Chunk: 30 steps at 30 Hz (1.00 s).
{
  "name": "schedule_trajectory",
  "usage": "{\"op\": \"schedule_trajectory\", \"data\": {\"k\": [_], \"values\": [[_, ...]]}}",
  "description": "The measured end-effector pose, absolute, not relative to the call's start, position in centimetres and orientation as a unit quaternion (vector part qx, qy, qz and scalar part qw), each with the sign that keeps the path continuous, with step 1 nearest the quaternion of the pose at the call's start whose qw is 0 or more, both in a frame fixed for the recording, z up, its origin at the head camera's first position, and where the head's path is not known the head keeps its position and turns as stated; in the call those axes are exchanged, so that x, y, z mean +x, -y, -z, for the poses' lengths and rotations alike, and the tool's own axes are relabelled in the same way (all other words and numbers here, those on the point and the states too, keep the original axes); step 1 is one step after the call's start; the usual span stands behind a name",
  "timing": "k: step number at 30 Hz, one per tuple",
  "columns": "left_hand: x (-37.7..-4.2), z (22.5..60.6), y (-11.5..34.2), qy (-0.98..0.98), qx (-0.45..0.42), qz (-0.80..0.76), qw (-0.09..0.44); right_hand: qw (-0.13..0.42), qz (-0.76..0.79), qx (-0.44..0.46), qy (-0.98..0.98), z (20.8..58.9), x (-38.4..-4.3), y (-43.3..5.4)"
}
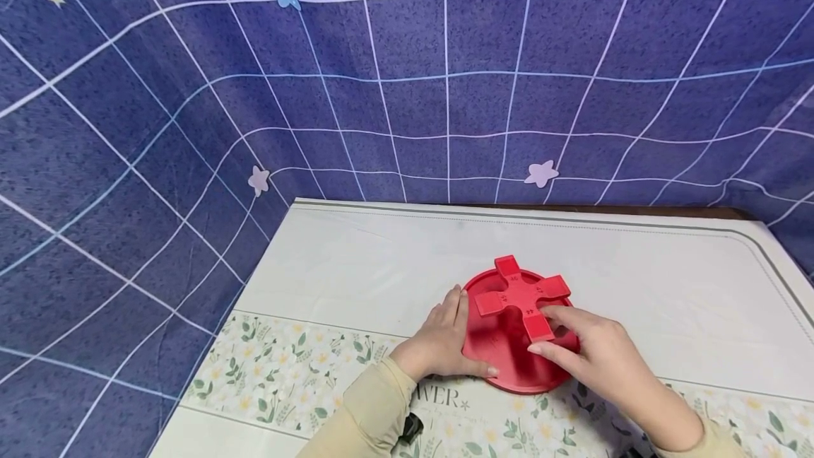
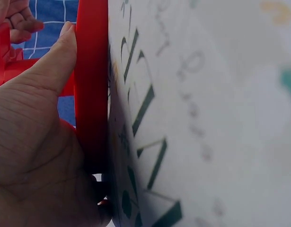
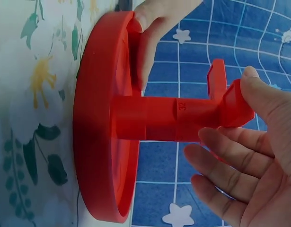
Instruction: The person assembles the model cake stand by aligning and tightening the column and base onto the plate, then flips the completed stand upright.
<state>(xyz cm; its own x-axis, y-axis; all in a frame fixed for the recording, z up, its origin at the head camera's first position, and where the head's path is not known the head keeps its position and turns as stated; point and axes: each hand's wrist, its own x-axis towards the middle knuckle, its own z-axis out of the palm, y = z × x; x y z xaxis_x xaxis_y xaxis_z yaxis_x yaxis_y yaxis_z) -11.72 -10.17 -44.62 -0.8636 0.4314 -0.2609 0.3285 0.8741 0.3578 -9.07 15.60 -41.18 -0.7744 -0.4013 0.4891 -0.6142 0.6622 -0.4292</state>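
Red stand (image 1: 518, 295) between left hand (image 1: 439, 338) and right hand (image 1: 604, 352)

From my distant seat, I am seeing the red stand sitting between the two hands, its round base (image 1: 502, 355) lying flat on the white tablecloth (image 1: 331, 267). The left hand is holding the base's edge with a wide span: its fingers are reaching along the rim on that hand's side, while its thumb is lying over the near rim. An upright post (image 3: 162, 118), marked 32, is rising from the base between the hands and carrying a cross-shaped top (image 1: 507, 297). On the right, I am watching thumb and index finger closing on the end of the nearest cross arm (image 1: 534, 320), which is bearing the number 44; the right hand's other fingers are bending loosely below it, just beside the post.

Beige sleeves (image 1: 362, 405) are covering both forearms. A floral band (image 1: 299, 362) is running across the cloth beneath the hands, and dark lettering (image 1: 439, 396) is showing just in front of the left hand. Well beyond both hands, a blue curtain (image 1: 407, 41) with pale grid lines and stars (image 1: 542, 174) is hanging.
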Motion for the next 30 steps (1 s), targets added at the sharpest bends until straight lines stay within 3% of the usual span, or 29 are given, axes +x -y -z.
{"op": "schedule_trajectory", "data": {"k": [4, 11, 23, 30], "values": [[-11.7, 44.7, 10.2, -0.953, 0.198, -0.154, 0.172, 0.201, -0.294, 0.282, 0.891, 40.5, -9.2, -16.1], [-11.7, 44.6, 10.2, -0.953, 0.193, -0.153, 0.176, 0.271, -0.322, 0.18, 0.889, 39.6, -10.5, -17.4], [-11.7, 45.0, 10.2, -0.952, 0.192, -0.157, 0.18, 0.08, -0.491, 0.245, 0.832, 41.7, -12.7, -18.5], [-11.7, 44.8, 10.2, -0.953, 0.193, -0.157, 0.173, 0.055, -0.527, 0.249, 0.811, 42.2, -12.8, -18.8]]}}
